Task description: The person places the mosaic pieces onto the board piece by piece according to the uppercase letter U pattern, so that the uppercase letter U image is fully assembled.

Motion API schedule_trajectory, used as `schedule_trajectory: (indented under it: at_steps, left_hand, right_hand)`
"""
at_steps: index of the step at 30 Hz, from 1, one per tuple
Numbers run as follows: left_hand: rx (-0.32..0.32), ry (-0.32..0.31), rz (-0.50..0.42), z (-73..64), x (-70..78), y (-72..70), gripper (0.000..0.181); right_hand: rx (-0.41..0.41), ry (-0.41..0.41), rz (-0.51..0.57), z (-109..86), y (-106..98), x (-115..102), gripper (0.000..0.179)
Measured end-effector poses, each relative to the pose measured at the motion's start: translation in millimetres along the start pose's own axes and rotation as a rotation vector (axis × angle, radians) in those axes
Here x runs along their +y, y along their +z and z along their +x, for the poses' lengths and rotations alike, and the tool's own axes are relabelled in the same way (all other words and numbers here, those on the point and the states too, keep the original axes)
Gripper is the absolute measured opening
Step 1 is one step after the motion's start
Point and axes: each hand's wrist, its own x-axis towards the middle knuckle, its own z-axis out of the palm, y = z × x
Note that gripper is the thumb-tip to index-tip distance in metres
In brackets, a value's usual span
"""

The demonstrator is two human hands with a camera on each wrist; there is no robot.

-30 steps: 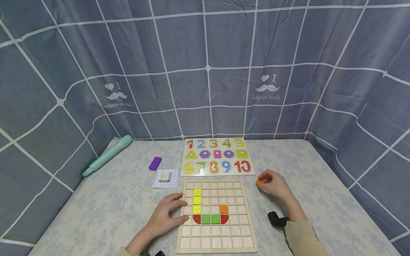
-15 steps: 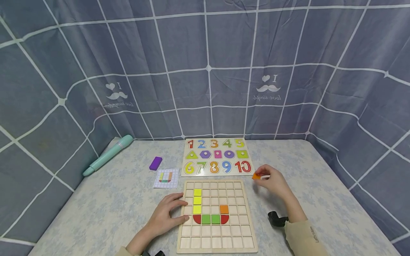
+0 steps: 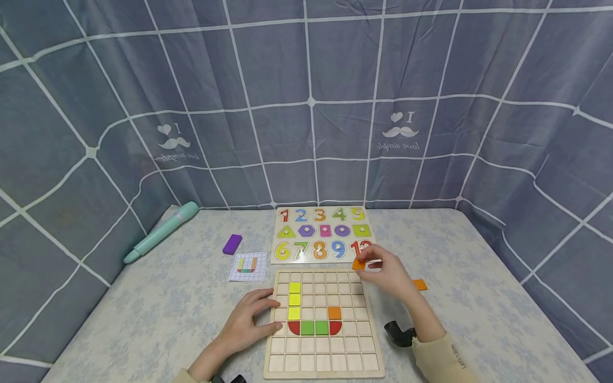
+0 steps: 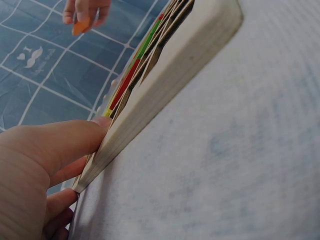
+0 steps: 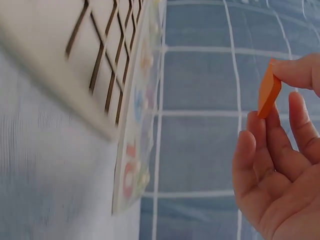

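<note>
My right hand (image 3: 390, 274) pinches an orange square tile (image 3: 358, 264) between thumb and fingers, above the far right corner of a wooden grid board (image 3: 308, 346). The right wrist view shows this tile held on its edge, off the board. My left hand (image 3: 244, 322) rests spread at the board's left edge, its thumb (image 4: 75, 142) over the rim and the other fingers along the side. On the board lie a column of yellow tiles (image 3: 294, 300), two green squares (image 3: 315, 327), red rounded corner pieces (image 3: 294, 327) and one orange square (image 3: 334, 313).
Another orange tile (image 3: 420, 284) lies on the table, partly behind my right wrist. Behind the board is a number and shape puzzle (image 3: 297, 242). A pattern card (image 3: 248, 267), a purple block (image 3: 232, 244) and a mint-green stick-like object (image 3: 163, 233) lie to the left.
My right hand has lifted the orange tile from the table and carried it left to the board's far right corner, uncovering another orange tile. My left hand has stayed put.
</note>
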Motion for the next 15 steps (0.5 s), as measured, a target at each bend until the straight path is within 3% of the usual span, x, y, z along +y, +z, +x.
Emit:
schedule_trajectory:
  at_steps: [6,15]
  left_hand:
    - [-0.003,-0.008,-0.005,-0.2,0.1,-0.8,0.037]
    - [-0.005,-0.010,-0.008,0.1,0.4,-1.1,0.037]
  right_hand:
    - [-0.045,-0.036,-0.005,-1.5,20.9,-10.0,0.022]
    - [-0.176,-0.097,-0.062,-5.0,46.3,-10.8,0.023]
